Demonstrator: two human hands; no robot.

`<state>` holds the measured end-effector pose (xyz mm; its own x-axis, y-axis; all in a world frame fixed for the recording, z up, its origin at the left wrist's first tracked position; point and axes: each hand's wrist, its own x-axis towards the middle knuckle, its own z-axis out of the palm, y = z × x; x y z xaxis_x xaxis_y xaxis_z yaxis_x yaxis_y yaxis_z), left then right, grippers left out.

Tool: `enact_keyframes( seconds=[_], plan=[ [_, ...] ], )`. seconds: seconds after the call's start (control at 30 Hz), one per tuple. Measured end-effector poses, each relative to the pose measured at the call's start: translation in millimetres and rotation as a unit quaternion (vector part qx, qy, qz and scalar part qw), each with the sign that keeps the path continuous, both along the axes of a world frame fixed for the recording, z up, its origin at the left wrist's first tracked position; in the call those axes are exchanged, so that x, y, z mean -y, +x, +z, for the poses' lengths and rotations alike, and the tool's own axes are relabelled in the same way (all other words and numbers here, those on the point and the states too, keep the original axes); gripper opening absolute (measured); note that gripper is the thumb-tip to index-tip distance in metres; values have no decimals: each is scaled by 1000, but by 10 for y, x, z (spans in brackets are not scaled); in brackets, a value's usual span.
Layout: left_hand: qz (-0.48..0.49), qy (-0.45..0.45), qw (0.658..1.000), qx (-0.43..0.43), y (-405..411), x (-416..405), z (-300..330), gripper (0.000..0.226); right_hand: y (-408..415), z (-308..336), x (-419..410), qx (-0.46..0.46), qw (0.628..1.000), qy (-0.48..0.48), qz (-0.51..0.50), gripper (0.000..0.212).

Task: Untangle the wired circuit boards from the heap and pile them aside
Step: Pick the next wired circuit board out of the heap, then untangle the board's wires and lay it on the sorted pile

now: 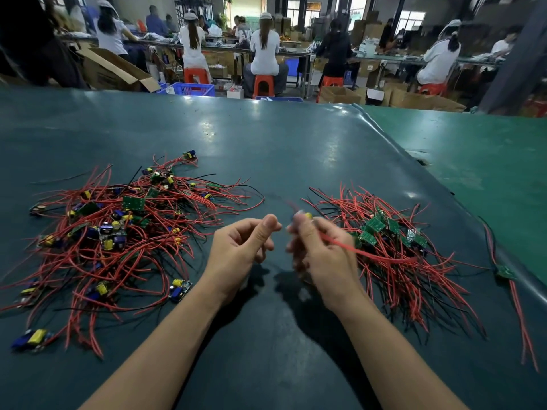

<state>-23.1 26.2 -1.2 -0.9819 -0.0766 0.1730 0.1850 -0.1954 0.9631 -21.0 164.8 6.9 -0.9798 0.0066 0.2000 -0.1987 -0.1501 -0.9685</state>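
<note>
Bare forearms reaching in from the worktop's near edge. Right hand, blurred, pinching a wired circuit board at its fingertips, red lead trailing rightward across the sorted pile by the right edge; long axis roughly left-to-right, board end pointing toward mid-worktop. Left hand loosely curled, holding nothing, just beside. Tangled heap toward the left edge, nearer the left hand. Next likely: laying the board rightward onto the pile.
</note>
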Motion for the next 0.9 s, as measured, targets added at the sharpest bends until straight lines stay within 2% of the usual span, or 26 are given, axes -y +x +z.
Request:
enact_keyframes(
  seconds=[0.07,0.13,0.23,0.33,0.4,0.47,0.5,0.57,0.63,0.7,0.8,0.9],
  plan=[
    [4,-15,1000,-4,13,-8,1,42,-57,68,-99,40,987,-133,-77,31],
    [14,-32,999,-6,27,-14,4,40,-100,122,-209,100,955,-259,-102,35],
    [55,-105,992,-38,41,-14,-18,31,-119,117,-240,163,930,-324,-57,29],
    [132,-248,953,-111,51,25,-61,20,-107,86,-163,151,952,-263,-36,21],
    [201,-366,892,-175,51,76,-70,17,-88,68,-108,126,974,-182,-36,12],
    [270,-458,822,-203,21,153,-67,13,-63,31,-62,123,986,-114,-17,10],
    [308,-493,792,-185,-6,200,-62,13,-50,9,-39,124,989,-83,-7,10],
    [370,-552,742,-88,-49,305,-66,21,-30,-21,1,121,992,-38,9,11],
    [381,-588,713,29,-64,402,-73,36,-30,-23,14,120,992,-32,16,11],
    [361,-617,690,112,-68,453,-79,40,-38,-17,-3,124,991,-45,17,12],
    [341,-674,638,150,-87,474,-88,32,-39,-23,-31,126,990,-50,26,10],
    [349,-667,642,147,-103,503,-59,28,-34,-32,-25,126,990,-38,47,6]
  ],
)
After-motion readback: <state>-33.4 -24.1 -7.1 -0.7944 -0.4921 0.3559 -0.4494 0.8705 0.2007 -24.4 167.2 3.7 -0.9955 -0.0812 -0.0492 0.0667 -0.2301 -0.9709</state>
